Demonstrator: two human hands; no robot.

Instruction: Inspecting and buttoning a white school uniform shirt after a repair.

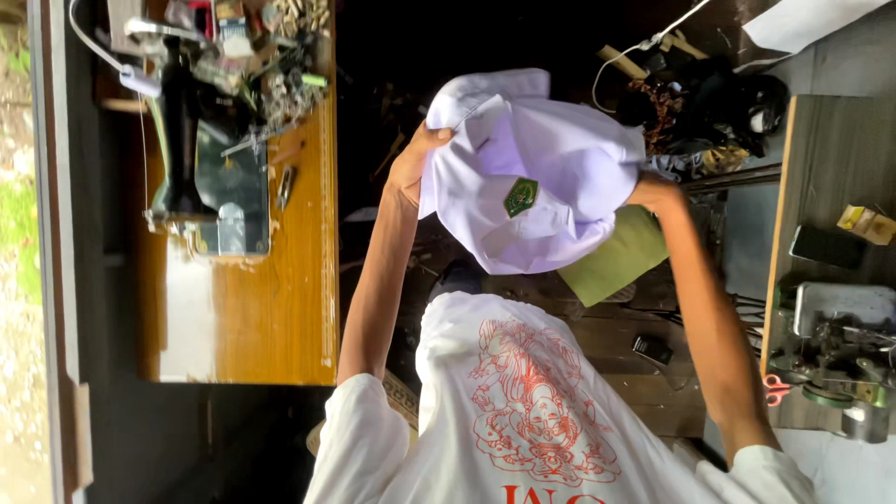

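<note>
pale lilac cotton shirt (537, 173) with a small green diamond badge (520, 197) sewn on its pocket hangs bunched in mid air between 2 raised hands, out in front of the person's chest. nearest the camera is the person's own white t-shirt (541, 411) with a red line drawing on the front. from its sleeves both bare forearms reach up to the garment. the left hand (415, 163) grips the shirt's left edge, fingers curled into the cloth near the collar and pinching a fold. the right hand (653, 193) holds the opposite edge; its fingers are buried in the fabric, so i cannot tell how they are set beyond that they clutch the cloth. just behind the shirt, a flat olive green piece of fabric (621, 257) shows below its lower right edge. farther off on the left stands an orange-brown wooden table (280, 308) carrying a black sewing machine (182, 131) and a clutter of small tools. on the right, a grey wooden table (831, 177) holds a dark phone (826, 247), metal machine parts (840, 359) and red-handled scissors (775, 387).
</note>
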